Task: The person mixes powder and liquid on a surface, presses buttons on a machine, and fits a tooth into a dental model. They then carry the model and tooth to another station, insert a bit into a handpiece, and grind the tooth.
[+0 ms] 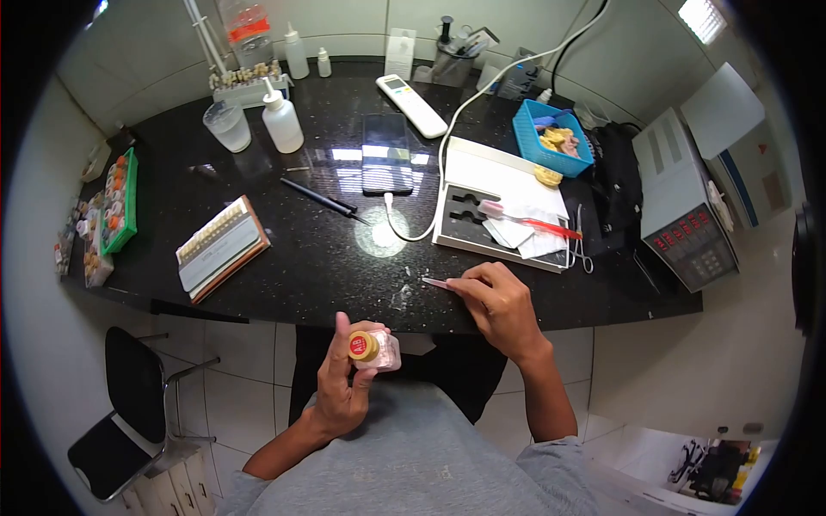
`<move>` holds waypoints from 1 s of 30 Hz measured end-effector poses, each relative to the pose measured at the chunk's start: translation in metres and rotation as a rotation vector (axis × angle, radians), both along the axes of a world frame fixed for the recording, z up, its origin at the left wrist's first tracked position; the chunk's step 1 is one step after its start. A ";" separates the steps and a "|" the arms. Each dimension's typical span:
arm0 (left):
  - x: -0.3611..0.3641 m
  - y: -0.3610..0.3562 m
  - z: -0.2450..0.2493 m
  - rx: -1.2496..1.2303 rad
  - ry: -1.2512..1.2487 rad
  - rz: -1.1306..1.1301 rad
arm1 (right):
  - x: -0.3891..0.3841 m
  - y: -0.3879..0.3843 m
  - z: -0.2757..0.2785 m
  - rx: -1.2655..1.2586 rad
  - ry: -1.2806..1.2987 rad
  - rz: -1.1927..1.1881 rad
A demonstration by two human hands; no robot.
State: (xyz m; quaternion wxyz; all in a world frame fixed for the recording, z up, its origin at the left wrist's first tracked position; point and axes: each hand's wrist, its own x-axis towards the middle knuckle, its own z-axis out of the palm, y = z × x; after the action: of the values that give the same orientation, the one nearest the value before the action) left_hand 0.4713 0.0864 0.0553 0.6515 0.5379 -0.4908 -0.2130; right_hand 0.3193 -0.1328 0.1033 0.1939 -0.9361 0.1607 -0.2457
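Observation:
My left hand [342, 387] is closed around a small clear glass bottle [387, 353] of pale pink powder, near my lap. The bottle's gold cap [363, 346] is on and has a red label on top. Over the front edge of the black countertop [344, 297], my right hand [499, 305] pinches a slim pink stick [437, 283] with a pale tip pointing left. Its other end is hidden in my fingers. White crumbs [402, 294] lie scattered on the counter just left of that tip.
Behind my right hand is a white box [503, 172] with a red-handled brush [542, 226]; scissors [581, 249] lie alongside. A tooth shade guide [224, 249], dark pen [318, 199] and charging phone [387, 155] occupy the left and middle. A control unit [688, 206] stands right.

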 end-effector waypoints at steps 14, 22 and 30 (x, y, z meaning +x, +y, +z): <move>0.076 -0.025 0.039 -0.011 -0.343 0.370 | -0.047 0.024 -0.004 0.096 -0.348 -0.231; 0.123 -0.065 0.068 0.092 -0.583 0.464 | -0.094 0.035 -0.035 0.132 -0.627 -0.517; 0.160 -0.129 0.096 0.199 -0.775 0.473 | -0.144 0.033 -0.094 0.181 -0.876 -0.906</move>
State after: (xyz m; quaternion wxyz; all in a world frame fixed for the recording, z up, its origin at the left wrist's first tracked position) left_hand 0.6314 -0.0425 0.1509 0.3962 0.7347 -0.5392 0.1121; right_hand 0.1756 -0.1002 0.0089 0.1966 -0.5680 0.4665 -0.6489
